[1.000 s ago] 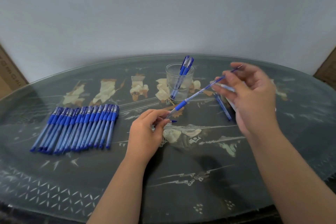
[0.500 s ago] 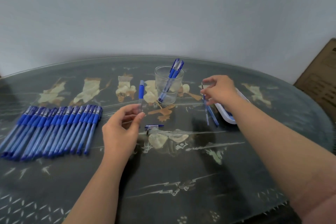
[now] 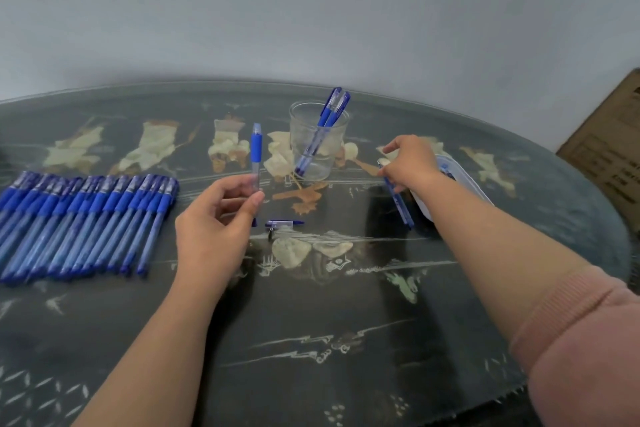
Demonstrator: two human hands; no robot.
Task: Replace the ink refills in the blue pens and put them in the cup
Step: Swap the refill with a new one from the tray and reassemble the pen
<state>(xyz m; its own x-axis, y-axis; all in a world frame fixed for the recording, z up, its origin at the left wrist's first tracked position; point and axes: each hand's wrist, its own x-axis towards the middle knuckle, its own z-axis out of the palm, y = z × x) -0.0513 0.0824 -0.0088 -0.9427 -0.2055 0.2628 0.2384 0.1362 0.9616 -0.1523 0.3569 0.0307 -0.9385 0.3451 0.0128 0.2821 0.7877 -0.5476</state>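
My left hand [image 3: 214, 222] pinches an empty blue pen barrel [image 3: 256, 152] and holds it upright over the table. My right hand [image 3: 408, 161] reaches right of the clear cup [image 3: 317, 142] and pinches the top of a thin ink refill [image 3: 398, 201] that lies by a white tray [image 3: 460, 180]. The cup holds two blue pens [image 3: 327, 121]. A row of several capped blue pens [image 3: 79, 222] lies at the left. A pen cap [image 3: 282, 223] and a small tip piece [image 3: 270, 233] lie between my hands.
The dark glass-topped table [image 3: 311, 322] curves away, with its near edge at the bottom. A brown cardboard box [image 3: 609, 149] stands at the far right against the grey wall.
My right hand pulled the refill out of the barrel and carried it right, down to the table by the tray. My left hand turned the barrel upright. The view shifted right.
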